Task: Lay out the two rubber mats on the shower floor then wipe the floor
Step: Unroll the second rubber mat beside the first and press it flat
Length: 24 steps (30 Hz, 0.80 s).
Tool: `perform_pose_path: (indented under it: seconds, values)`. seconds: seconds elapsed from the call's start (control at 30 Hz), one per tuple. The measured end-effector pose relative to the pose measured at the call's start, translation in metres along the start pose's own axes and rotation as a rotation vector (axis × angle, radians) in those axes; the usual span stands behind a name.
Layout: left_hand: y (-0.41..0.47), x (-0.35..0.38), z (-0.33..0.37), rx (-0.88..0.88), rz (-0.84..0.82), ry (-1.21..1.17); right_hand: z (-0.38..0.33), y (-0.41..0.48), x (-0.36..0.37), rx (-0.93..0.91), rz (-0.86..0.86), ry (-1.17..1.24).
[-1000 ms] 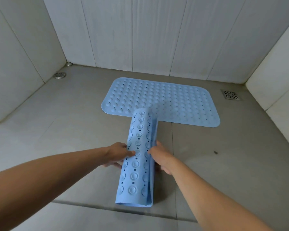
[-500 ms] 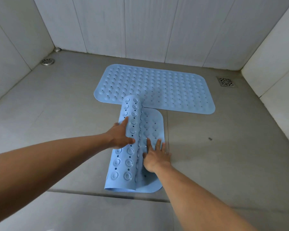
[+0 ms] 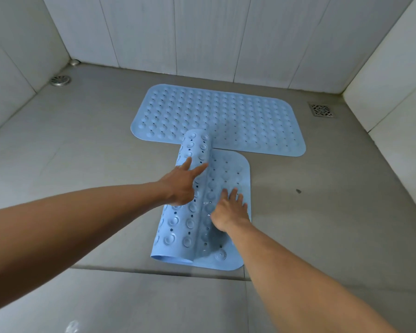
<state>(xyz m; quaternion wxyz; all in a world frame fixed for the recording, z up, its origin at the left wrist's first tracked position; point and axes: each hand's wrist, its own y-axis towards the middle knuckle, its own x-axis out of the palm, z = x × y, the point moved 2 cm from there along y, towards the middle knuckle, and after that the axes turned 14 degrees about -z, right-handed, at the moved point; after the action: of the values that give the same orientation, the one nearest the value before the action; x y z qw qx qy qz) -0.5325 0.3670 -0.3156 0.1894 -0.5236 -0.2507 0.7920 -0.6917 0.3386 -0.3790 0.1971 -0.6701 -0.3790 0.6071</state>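
The near mat (image 3: 231, 171) lies half unrolled on the shower floor (image 3: 322, 212), touching the flat far mat (image 3: 226, 114). The left hand (image 3: 180, 186) pushes its curled side (fingers (image 3: 198, 168) straight). The right hand (image 3: 228, 212) presses its flat side, fingers spread.

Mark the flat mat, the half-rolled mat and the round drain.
flat mat (image 3: 226, 116): head view, middle of its bumpy top.
half-rolled mat (image 3: 235, 171): head view, the unrolled part lying flat, right of the roll.
round drain (image 3: 60, 81): head view, centre of its metal grate.
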Motion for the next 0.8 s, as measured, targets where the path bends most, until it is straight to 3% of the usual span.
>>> perform_pose_path:
  seconds: [0.13, 0.2, 0.33, 0.53, 0.8]
  values:
    - [0.003, -0.005, -0.011, -0.055, -0.025, -0.07, -0.003, 0.014, 0.005, -0.06, -0.025, 0.071]
    - [0.003, -0.008, -0.011, -0.096, 0.065, -0.15, 0.007, 0.014, 0.009, -0.077, -0.008, 0.018]
    - [0.006, 0.002, -0.008, -0.191, 0.193, -0.077, 0.022, 0.015, 0.009, -0.1, 0.028, -0.05]
    - [0.013, 0.029, -0.013, -0.21, 0.277, -0.06, 0.013, 0.017, 0.003, -0.032, 0.067, -0.065]
    - [0.008, 0.035, -0.024, -0.152, 0.273, -0.048, 0.017, 0.022, 0.017, -0.112, 0.098, -0.112]
